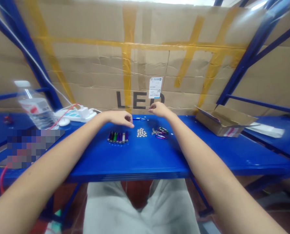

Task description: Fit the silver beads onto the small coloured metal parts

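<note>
My left hand (pixel 122 118) hovers above the blue table, its fingers loosely bent and apart, holding nothing that I can see. Below it lies a row of short purple, black, green and silver tubes (pixel 117 137) that look like mini flashlights. My right hand (pixel 159 109) is raised near the cardboard at the back, fingers bent with a small gap between them and nothing visible in it. Between the hands are a cluster of small round silver button cells (pixel 141 132) and a blue pen (pixel 139 119). Purple and green carabiner clips (pixel 162 132) lie below my right hand.
A large taped cardboard sheet (pixel 98 71) stands behind the table (pixel 135 159). An open cardboard box (pixel 220 122) sits at right. At left are a water bottle (pixel 35 107), a white power strip (pixel 73 114) with cables and a blurred-out flat item (pixel 32 148).
</note>
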`<control>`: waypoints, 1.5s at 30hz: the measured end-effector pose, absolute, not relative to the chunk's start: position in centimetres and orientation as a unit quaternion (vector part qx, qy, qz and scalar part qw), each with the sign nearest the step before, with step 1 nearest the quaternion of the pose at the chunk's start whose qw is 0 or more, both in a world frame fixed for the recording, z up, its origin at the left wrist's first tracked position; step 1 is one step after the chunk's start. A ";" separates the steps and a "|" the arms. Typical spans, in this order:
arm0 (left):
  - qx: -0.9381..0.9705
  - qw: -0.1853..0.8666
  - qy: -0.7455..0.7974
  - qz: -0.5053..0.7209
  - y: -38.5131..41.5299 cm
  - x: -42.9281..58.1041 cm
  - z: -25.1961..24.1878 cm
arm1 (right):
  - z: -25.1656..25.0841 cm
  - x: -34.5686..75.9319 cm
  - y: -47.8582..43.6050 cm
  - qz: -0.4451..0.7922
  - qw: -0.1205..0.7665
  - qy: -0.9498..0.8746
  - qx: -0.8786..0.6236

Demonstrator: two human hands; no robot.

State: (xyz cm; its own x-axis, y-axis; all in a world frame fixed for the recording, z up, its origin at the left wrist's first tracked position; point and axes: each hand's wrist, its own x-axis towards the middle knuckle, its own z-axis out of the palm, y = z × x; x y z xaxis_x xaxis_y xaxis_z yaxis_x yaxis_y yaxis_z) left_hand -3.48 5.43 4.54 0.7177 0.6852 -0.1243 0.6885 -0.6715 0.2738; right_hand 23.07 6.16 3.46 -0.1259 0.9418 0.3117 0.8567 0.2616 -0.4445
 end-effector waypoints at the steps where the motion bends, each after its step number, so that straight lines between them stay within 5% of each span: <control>1: 0.913 0.153 0.376 -0.028 4.4 -3.4 4.8 | 3.5 23.3 5.6 0.077 0.281 -0.746 -0.599; 13: 0.876 0.132 0.462 -0.039 0.1 -1.9 3.5 | 2.5 28.8 4.0 0.072 0.184 -0.843 -0.500; 19: 0.896 0.032 0.370 0.242 0.8 -1.1 3.1 | 4.4 26.8 1.3 0.196 0.299 -0.803 -0.477; 24: 0.901 -0.010 0.271 0.339 0.2 0.3 1.7 | 3.7 22.0 -1.4 0.372 0.309 -0.764 -0.427; 30: 0.902 0.015 0.244 0.356 -0.2 1.7 0.8 | 1.5 19.8 -1.6 0.388 0.364 -0.721 -0.443; 33: 0.876 0.054 0.291 0.381 0.5 1.4 0.7 | 0.7 21.5 -0.6 0.303 0.400 -0.739 -0.450; 36: 0.879 0.058 0.342 0.326 1.3 0.5 0.8 | 0.0 23.9 0.5 0.186 0.428 -0.748 -0.472; 45: 0.918 0.058 0.369 0.135 2.6 0.8 -0.1 | -0.8 25.9 1.4 0.119 0.408 -0.753 -0.502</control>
